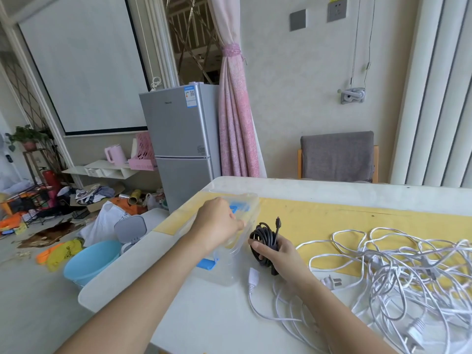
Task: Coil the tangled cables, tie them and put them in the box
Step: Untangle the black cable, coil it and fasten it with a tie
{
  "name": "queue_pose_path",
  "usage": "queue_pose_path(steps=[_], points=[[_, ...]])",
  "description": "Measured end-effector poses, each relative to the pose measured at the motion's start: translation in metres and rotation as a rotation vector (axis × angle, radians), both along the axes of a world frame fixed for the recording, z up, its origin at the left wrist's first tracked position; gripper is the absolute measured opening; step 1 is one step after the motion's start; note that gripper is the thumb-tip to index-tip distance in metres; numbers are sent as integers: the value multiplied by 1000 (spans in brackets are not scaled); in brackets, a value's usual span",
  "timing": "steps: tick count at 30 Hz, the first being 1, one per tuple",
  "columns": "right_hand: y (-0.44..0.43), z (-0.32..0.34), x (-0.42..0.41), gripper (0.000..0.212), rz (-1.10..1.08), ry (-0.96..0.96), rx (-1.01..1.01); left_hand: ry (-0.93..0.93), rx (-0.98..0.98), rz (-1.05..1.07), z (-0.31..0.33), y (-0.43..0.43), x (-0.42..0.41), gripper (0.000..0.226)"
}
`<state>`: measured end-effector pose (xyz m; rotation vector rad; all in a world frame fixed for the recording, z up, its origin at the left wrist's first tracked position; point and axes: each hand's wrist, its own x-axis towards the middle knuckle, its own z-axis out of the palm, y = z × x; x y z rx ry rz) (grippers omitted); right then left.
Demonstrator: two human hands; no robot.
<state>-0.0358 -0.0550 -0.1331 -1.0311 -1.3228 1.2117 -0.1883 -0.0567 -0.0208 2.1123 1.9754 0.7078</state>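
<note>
holding the black coil (263,238) in my right hand (283,256), fingers wrapped round the bundle, centre frame. clear box (251,209) sits just left of it, long axis running up the frame. left hand (217,222) curls over the box top, rim or lid, can't tell. lid probably blocks the drop. white tangle (396,272) lies lower right, off the path.

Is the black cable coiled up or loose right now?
Coiled: the black cable forms a tight bundle in the right hand, one plug end sticking up.
</note>
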Motion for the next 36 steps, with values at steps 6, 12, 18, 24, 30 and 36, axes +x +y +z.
queue_pose_path(steps=[6, 12, 18, 24, 30, 36], points=[[1, -2, 1, 32, -26, -25, -15, -88, 69, 70, 47, 2, -26, 28], [0, -2, 0, 26, -27, 17, 37, -244, 159, 144, 75, 13, -81, 19], [0, 1, 1, 16, -66, 70, 61, -432, 20, 347, 35, 43, -145, 34], [2, 1, 2, 16, -130, 71, 34, -870, -164, 427, -17, 65, -188, 18], [-8, 32, 0, 32, -225, 82, 62, -714, -252, 526, -66, 68, -215, 27], [-14, 74, -10, 28, -235, 89, 139, -308, -161, 559, -71, 63, -204, 31]])
